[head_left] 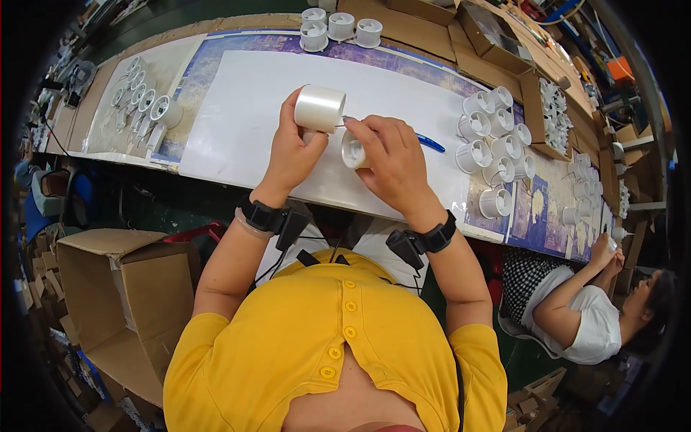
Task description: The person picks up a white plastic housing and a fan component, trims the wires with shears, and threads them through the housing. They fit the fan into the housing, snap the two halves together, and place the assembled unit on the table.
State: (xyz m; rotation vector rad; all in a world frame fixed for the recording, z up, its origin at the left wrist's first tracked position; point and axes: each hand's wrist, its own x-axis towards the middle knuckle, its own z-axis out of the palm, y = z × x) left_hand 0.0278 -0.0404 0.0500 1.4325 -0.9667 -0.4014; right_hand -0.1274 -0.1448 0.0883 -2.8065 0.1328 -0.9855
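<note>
Two hands work over a white sheet (237, 108) on the long bench. Left hand (291, 151) grips a shiny, see-through tape roll (319, 108), held up. Right hand (392, 158) pinches a small round white plastic cup (352, 151) just below it. More white cups (493, 144) sit close on the right w/ cardboard boxes (497, 43) behind.

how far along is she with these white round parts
Done, apparently: a row of white round parts lies at her left. In hand: left hand holds a tape roll, right hand one part. Possibly left: the cluster at her right.
</note>
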